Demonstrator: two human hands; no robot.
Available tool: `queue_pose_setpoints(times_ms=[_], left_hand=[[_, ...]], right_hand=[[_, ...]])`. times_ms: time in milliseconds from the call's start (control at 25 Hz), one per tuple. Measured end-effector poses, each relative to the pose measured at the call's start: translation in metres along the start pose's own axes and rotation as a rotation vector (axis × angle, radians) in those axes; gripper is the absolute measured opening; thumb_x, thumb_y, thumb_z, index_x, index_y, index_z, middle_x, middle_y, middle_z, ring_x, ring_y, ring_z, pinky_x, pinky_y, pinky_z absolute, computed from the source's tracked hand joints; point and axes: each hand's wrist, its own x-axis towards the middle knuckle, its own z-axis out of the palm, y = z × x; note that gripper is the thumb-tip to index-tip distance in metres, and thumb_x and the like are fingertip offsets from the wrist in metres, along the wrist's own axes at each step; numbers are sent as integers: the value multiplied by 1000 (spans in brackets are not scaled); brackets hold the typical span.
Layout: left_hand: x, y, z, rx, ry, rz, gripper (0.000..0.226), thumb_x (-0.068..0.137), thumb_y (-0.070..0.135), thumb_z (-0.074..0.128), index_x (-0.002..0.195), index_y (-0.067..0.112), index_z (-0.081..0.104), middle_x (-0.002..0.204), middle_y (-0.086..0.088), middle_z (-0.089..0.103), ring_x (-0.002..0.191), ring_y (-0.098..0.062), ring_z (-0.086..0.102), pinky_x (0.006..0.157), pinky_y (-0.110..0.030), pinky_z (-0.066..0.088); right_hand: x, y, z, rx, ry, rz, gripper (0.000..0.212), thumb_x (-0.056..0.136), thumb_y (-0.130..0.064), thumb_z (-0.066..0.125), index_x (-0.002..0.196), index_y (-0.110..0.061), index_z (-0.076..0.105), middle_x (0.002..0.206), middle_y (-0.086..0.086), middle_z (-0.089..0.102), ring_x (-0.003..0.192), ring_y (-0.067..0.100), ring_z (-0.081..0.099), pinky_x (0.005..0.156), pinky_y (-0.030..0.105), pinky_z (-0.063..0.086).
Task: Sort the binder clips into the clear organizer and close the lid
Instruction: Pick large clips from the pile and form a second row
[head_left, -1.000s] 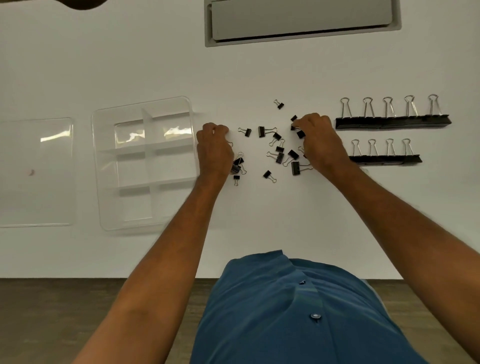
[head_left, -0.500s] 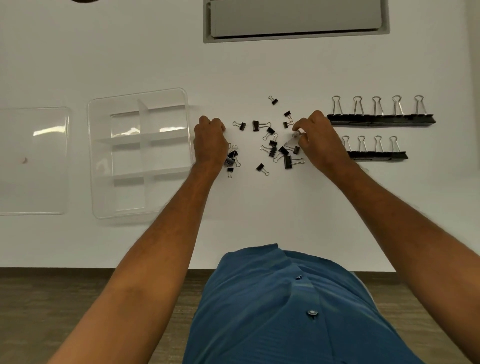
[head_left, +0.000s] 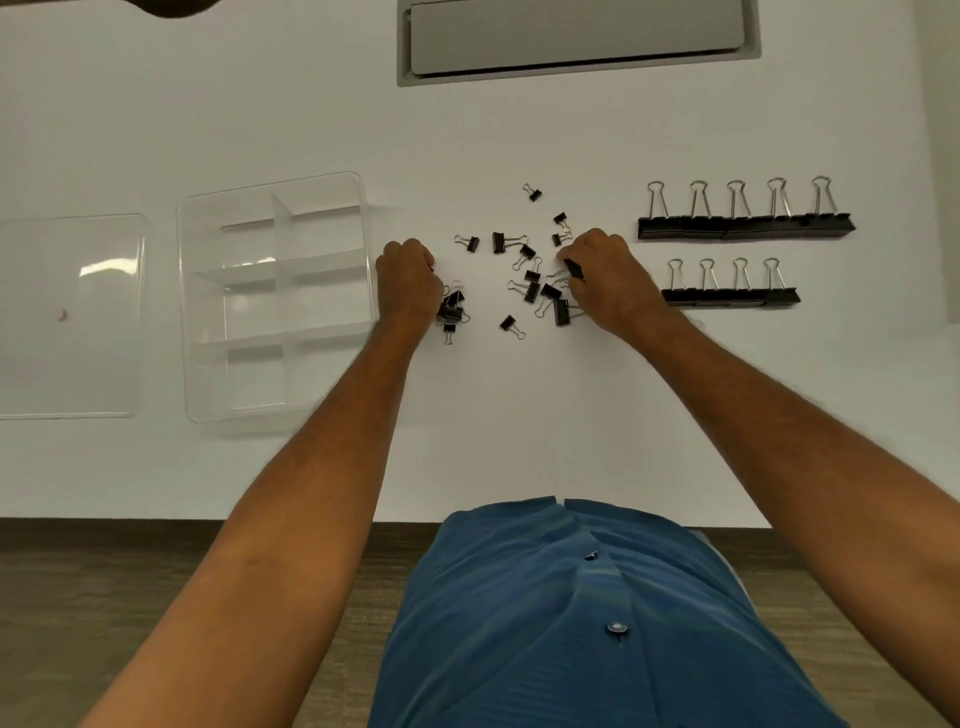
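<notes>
Small black binder clips (head_left: 530, 280) sit scattered mid-table, right of the clear compartmented plastic organizer (head_left: 278, 296), which is empty. Right hand (head_left: 613, 283) pinches one clip; left hand (head_left: 410, 286) is curled, contents unclear. Risk: tangled wire handles drag neighbours along, landing in wrong compartment.

From my seat the feed is bright and evenly lit from overhead, the matte white tabletop (head_left: 519, 415) nearly washed out, with only faint, soft shadows under the forearms and beside the clear plastic compartment organizer (head_left: 275, 296). Glare patches sit on the flat transparent lid (head_left: 72, 317) and on the organizer's dividers. I see wide-angle bowing at the edges, slight overall softness, and a dark blurred shape at the top left corner.
</notes>
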Motion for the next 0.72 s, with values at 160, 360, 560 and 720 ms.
queue_pose_setpoints(times_ms=[160,360,560,720], left_hand=[[-2,-2,0,-2,36,13,26,83,-5,52,100,9,65,112,-15,58,103,-30,55,81,-31,43],[-7,-4,-3,-97,94,51,20,85,-5,53,100,7,60,111,-14,54,93,-29,58,80,-40,51],[-10,-4,-12,-184,66,50,21,83,-5,51,94,10,60,98,-4,61,91,-23,59,79,-38,51],[-41,18,-24,-343,166,51,22,87,-2,52,100,13,60,93,4,61,82,-10,58,70,-22,51]], right_hand=[[4,-1,-2,25,8,23,24,91,-3,58,114,-11,60,119,9,53,108,28,49,82,47,51],[2,2,-6,50,63,-51,15,92,-2,58,100,-13,52,98,6,53,90,27,51,71,44,48],[-22,2,-18,265,167,0,13,94,-5,57,97,-17,54,94,3,59,85,21,56,74,38,51],[-83,17,-28,518,300,149,11,91,-2,61,97,-12,60,96,-1,63,89,13,60,79,16,49]])
